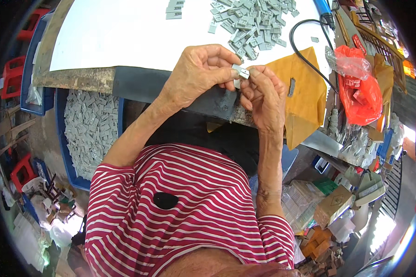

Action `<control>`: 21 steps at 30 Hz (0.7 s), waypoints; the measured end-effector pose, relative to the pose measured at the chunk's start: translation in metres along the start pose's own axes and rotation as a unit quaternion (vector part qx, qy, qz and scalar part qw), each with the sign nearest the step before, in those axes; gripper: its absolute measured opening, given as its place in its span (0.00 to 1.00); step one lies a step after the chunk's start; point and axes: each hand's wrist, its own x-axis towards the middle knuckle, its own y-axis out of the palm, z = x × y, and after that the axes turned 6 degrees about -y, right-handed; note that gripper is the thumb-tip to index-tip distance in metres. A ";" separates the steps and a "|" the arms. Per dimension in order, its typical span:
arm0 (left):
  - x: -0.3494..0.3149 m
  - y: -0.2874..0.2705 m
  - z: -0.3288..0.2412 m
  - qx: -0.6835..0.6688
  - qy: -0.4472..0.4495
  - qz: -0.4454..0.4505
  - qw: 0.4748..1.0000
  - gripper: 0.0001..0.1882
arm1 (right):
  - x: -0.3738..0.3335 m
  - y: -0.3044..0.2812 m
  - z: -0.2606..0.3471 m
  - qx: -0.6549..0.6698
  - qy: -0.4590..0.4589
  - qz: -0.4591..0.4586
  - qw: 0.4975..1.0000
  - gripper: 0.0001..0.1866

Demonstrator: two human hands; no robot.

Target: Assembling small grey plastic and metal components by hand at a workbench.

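Note:
Between the fingertips of both hands is a small grey plastic piece (240,71), held just above the table's near edge. My left hand (199,74) pinches its left end between thumb and fingers. On its right end, my right hand (266,94) closes thumb and fingertips, the other fingers curled. Part of the piece is hidden by the fingers. Beyond the hands lies a heap of similar grey pieces (258,23) on the white table surface (111,34). A short row of the same pieces (174,9) is lined up at the far left of the heap.
A yellow-brown sheet (307,99) lies right of my right hand, with a small grey part on it. A black cable (305,23) runs to a blue-handled tool (325,14). A red plastic bag (362,94) sits farther right. At left below the table stands a blue crate (71,168) of grey pieces.

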 end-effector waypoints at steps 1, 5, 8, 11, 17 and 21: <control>0.000 0.000 0.000 0.000 0.000 -0.001 1.000 0.11 | 0.000 0.000 0.000 0.000 0.000 0.000 1.000 0.07; -0.002 0.003 0.000 0.071 0.034 -0.021 0.997 0.10 | 0.001 -0.001 0.000 -0.018 0.001 -0.006 1.000 0.07; -0.006 0.005 -0.002 0.140 0.068 -0.037 0.987 0.10 | 0.002 -0.001 0.002 -0.030 0.000 -0.005 1.000 0.07; -0.008 0.004 -0.003 0.214 0.096 -0.050 0.971 0.11 | 0.003 0.002 0.002 -0.051 -0.005 -0.007 0.999 0.07; -0.009 -0.002 -0.005 0.369 0.187 -0.075 0.907 0.12 | 0.005 0.009 0.003 -0.117 -0.021 -0.011 0.993 0.07; -0.009 -0.010 -0.003 0.402 0.227 -0.096 0.882 0.11 | 0.008 0.012 -0.003 -0.162 -0.049 0.004 0.986 0.08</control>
